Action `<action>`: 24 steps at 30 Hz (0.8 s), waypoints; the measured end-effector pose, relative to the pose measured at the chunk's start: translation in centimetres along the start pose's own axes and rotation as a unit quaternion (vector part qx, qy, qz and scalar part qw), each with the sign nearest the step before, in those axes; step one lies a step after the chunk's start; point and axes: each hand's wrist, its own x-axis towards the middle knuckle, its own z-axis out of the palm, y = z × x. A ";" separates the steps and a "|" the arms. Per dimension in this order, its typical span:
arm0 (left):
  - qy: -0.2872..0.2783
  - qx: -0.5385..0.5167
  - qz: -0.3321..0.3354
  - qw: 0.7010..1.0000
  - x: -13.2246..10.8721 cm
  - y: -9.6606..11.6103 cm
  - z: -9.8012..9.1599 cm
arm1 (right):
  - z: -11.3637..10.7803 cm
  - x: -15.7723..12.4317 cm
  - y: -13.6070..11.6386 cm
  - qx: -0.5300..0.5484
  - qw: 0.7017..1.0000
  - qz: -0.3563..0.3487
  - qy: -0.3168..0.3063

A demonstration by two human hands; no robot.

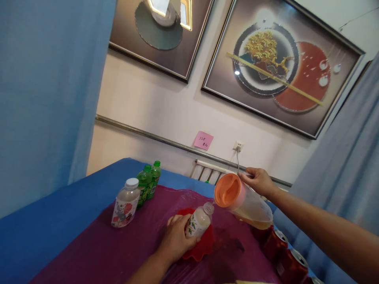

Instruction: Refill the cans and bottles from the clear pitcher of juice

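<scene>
My left hand (179,236) is wrapped round a small clear bottle (199,221) with a leaf pattern on its label. The bottle is uncapped and leans to the right over a red scalloped dish (204,245). In my right hand (258,180) is the handle of a translucent pitcher (251,207) with an orange lid. The pitcher is tipped left, its lid close to the bottle's mouth, and pale brown liquid lies along its lower side. Whether liquid is passing between them is too small to tell.
A white-capped bottle (126,205) and two green bottles (144,183) stand at the left. Several red cans (291,264) line the right edge. Purple sheeting (118,252) with a dark wet patch covers the blue surface (59,221). Blue curtains (47,86) hang on both sides.
</scene>
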 end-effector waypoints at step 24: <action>0.008 0.002 0.006 1.000 0.0 -0.3 0.3 | 0.0 0.1 0.0 -0.010 1.000 0.004 -0.001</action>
